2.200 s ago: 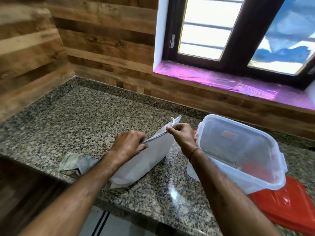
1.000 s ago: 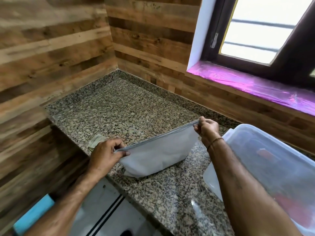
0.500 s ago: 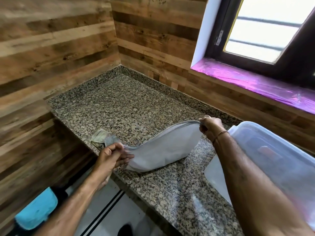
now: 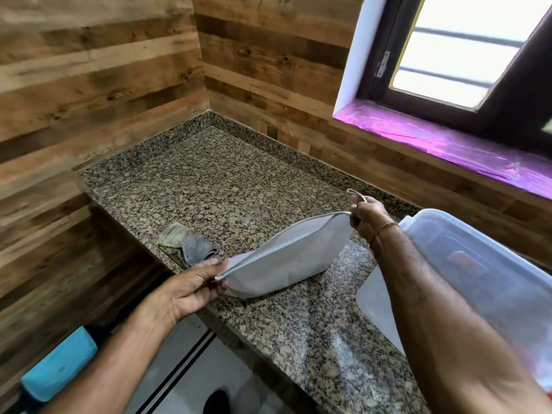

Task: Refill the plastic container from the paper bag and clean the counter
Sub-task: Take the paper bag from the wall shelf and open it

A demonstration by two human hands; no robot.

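Pinching the near top corner of the bag (image 4: 286, 258), the left hand (image 4: 194, 283) anchors it at the front edge of the counter (image 4: 239, 189). The bag rests on the granite, its mouth seemingly not yet open. A cloth (image 4: 188, 246) lies just behind that hand. Farther off, the right hand (image 4: 366, 218) clenches the far corner, a thin strip (image 4: 355, 192) curling above it. Pull steadily along the seam and hold the bag low so nothing spills. The container (image 4: 478, 264) waits beside the right arm.
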